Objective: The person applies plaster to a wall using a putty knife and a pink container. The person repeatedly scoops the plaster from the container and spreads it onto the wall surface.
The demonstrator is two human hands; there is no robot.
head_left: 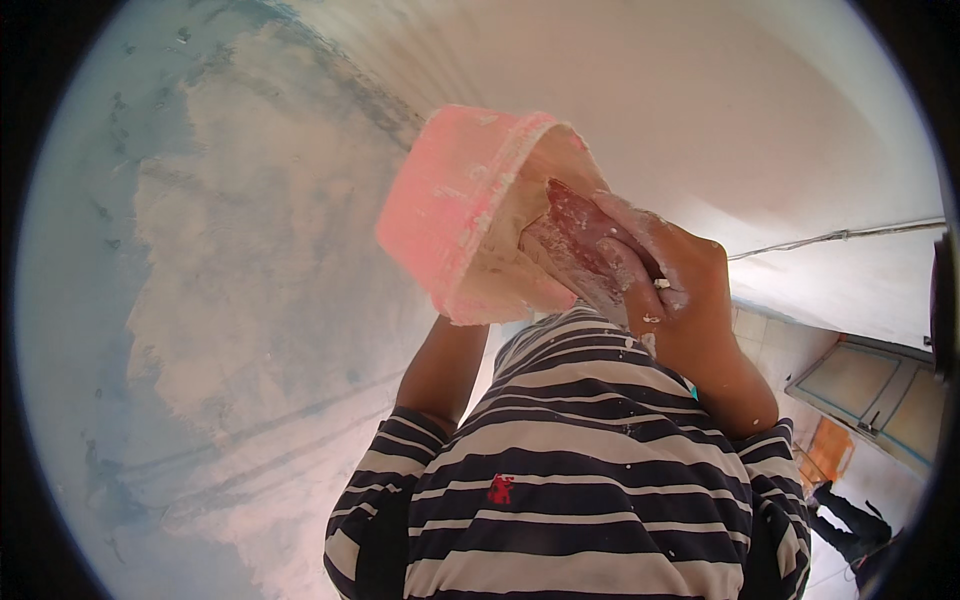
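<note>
A pink plastic tub [440, 205], smeared with pale plaster, is tilted in mid-air with its mouth toward my right hand. My left forearm [445, 370] rises behind the tub's lower edge and supports it from there; the hand and its fingers are hidden by the tub. My right hand [650, 265] is closed around a flat reddish-brown spreader [580, 225], crusted with plaster. The spreader's far end reaches into the tub's mouth, against the coated inside. White plaster flecks mark the right hand and wrist.
On the left is a bluish wall with a broad pale plastered patch [230, 220]. A pale surface [680, 90] spans the top, with a thin cable [840, 237] along it. At the lower right are a grey cabinet-like panel [860, 385], an orange-brown object [828, 450] and a dark-clothed person's legs [850, 525].
</note>
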